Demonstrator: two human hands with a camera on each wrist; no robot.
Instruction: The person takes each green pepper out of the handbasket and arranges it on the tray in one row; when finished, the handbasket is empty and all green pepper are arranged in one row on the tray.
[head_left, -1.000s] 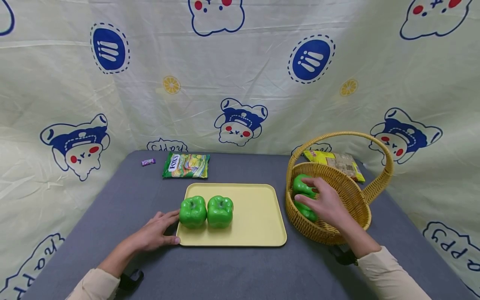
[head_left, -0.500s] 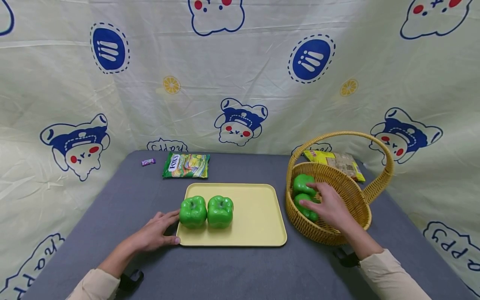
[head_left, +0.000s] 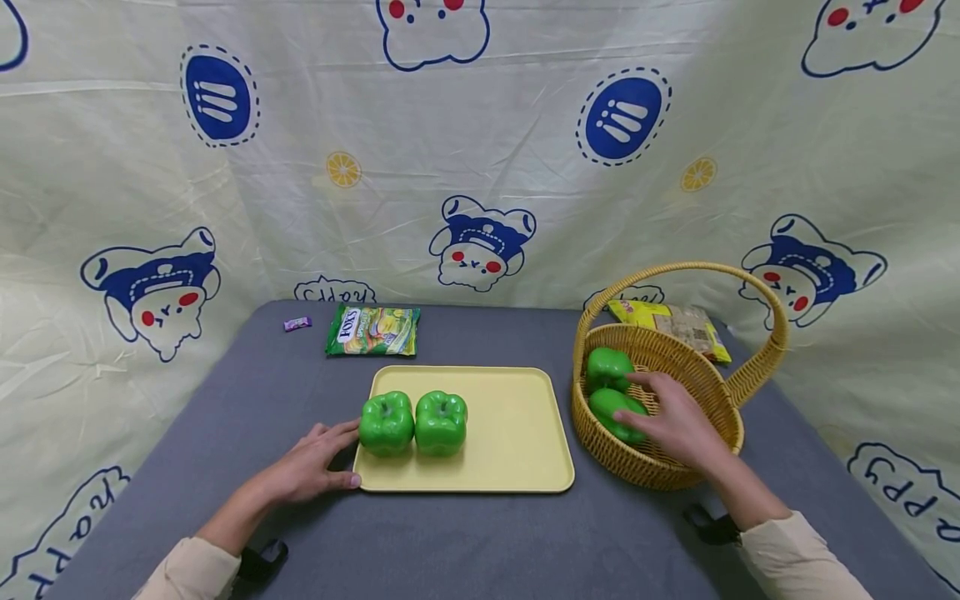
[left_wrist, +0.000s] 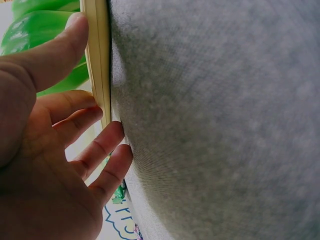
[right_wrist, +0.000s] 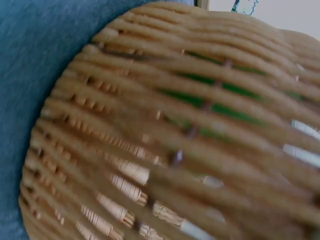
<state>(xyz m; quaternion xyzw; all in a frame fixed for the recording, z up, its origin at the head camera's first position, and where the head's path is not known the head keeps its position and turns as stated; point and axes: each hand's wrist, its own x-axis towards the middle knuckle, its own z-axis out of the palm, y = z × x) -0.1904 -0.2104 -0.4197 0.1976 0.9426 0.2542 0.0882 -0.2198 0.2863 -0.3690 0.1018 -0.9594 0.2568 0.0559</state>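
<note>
My left hand [head_left: 318, 462] touches the left edge of a pale yellow tray [head_left: 517, 433], its fingers fairly straight. In the left wrist view, the thumb [left_wrist: 60, 52] and fingers show beside the tray's rim [left_wrist: 97, 60]. Two green bell peppers [head_left: 386, 424] [head_left: 440, 423] sit side by side on the tray's left half. Over a wicker basket [head_left: 701, 392], my right hand [head_left: 678, 421] has thumb and index finger spread apart. The thumb tip is at the nearer green bell pepper [head_left: 611, 412] inside; the index fingertip is by the farther one [head_left: 608, 367]. The right wrist view shows mostly woven basket wall [right_wrist: 150, 125].
A green snack packet [head_left: 372, 331] and a small purple wrapped candy [head_left: 297, 323] lie at the back left of the grey table [head_left: 480, 542]. Behind the basket is a yellow packet [head_left: 667, 325]. The basket's tall handle [head_left: 697, 267] arches over it. A printed curtain hangs behind.
My right hand has shifted to the right within the basket, uncovering more of the two bell peppers there. My left hand, the tray and its peppers have stayed put.
</note>
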